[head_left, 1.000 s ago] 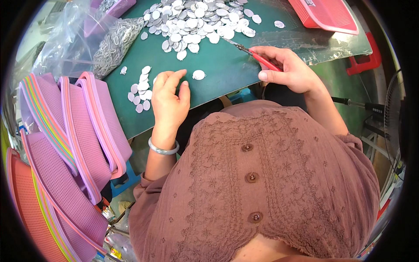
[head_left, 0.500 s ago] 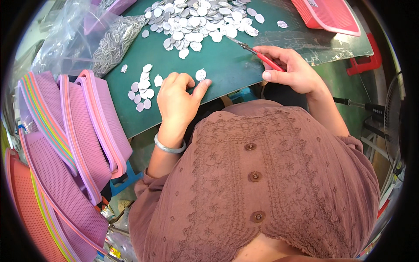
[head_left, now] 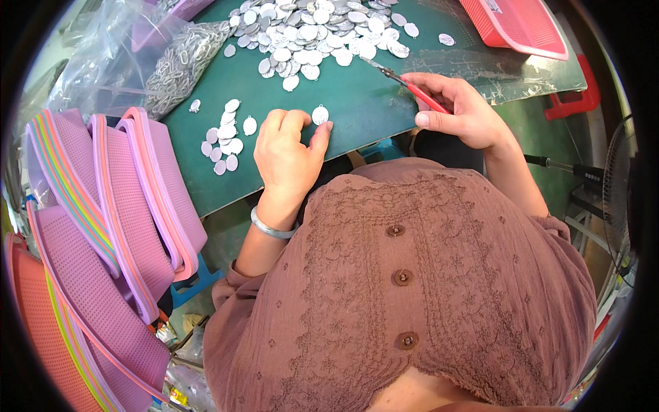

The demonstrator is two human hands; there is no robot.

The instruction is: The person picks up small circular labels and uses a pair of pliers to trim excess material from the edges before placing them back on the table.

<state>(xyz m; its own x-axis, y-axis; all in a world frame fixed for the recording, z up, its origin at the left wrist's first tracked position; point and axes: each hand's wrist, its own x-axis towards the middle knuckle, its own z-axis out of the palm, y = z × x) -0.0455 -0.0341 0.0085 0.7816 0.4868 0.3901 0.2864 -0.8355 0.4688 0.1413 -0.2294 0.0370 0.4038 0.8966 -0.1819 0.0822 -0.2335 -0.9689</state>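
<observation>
My left hand (head_left: 290, 152) is curving beside one silver tag (head_left: 320, 115) – if pinching it, I cannot tell | my right hand (head_left: 458, 113) is gripping red pliers (head_left: 427, 97)

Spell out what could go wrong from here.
The single oval pendant by the left hand's thumb might get nudged off the green table's near edge. The red-handled pliers in the right hand, pointing toward the pendant heap, could scatter loose pieces.

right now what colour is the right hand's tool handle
The tool handle is red, best seen in the head view.
</observation>
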